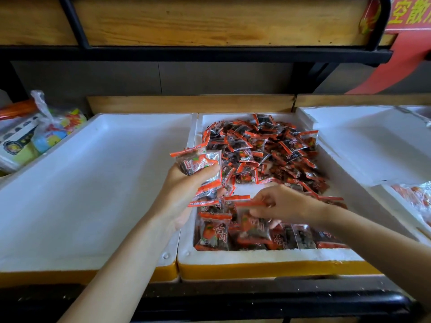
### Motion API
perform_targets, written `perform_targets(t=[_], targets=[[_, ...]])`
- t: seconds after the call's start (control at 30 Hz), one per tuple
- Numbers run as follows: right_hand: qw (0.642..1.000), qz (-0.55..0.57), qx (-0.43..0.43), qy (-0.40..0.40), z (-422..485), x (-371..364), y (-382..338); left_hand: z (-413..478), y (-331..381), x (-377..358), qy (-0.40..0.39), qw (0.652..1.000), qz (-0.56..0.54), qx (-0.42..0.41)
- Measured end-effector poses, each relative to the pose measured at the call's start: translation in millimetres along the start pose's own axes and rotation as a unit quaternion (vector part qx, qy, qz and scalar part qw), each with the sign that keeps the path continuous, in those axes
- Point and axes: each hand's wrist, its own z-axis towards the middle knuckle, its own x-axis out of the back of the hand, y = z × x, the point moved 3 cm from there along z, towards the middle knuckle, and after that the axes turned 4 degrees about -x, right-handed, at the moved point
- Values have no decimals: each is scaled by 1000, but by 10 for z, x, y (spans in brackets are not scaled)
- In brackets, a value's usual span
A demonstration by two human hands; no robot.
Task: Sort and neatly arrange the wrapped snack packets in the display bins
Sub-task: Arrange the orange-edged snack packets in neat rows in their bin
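Observation:
The middle white foam bin (256, 256) holds a loose heap of red-and-black snack packets (268, 148) at its back and a neat row of packets (291, 236) standing along its front wall. My left hand (184, 190) grips a stack of several packets (198, 163) above the bin's left rim. My right hand (279, 203) pinches one packet (253, 223) by its red top edge, just above the front row.
A bare white foam bin (93, 183) lies to the left, another (373, 141) to the right. Colourful bagged goods (46, 131) sit at far left. More red packets (417, 194) show at the right edge. A wooden shelf (210, 19) overhangs the back.

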Motion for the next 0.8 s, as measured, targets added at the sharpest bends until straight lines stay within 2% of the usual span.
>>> perform_targets(t=[0.07,0.13,0.27,0.33,0.4,0.47,0.53,0.6,0.73,0.8], targets=[[998,35,3,-51,-2,-176,11,-2,-25,-26,-1,1000,9,5],[997,33,13,-64,8,-270,13,-13,-46,-52,-8,1000,8,7],[996,-81,34,8,31,-241,43,-41,-79,-91,-17,999,-26,22],[993,-91,45,63,7,-176,20,-49,-88,-106,-23,999,-34,30],[993,9,63,97,-49,-83,-66,-54,-106,-117,-37,998,-27,44],[983,138,87,80,-109,-20,-176,-68,-127,-126,-46,997,-17,66],[968,216,109,70,-144,-3,-267,-82,-155,-159,-57,994,-6,89],[959,240,118,95,-164,-2,-309,-102,-178,-201,-66,992,6,105],[963,173,120,169,-170,78,-243,-92,-202,-217,-66,992,40,101],[952,206,108,199,-177,159,-169,-76,-212,-194,-53,992,63,91]])
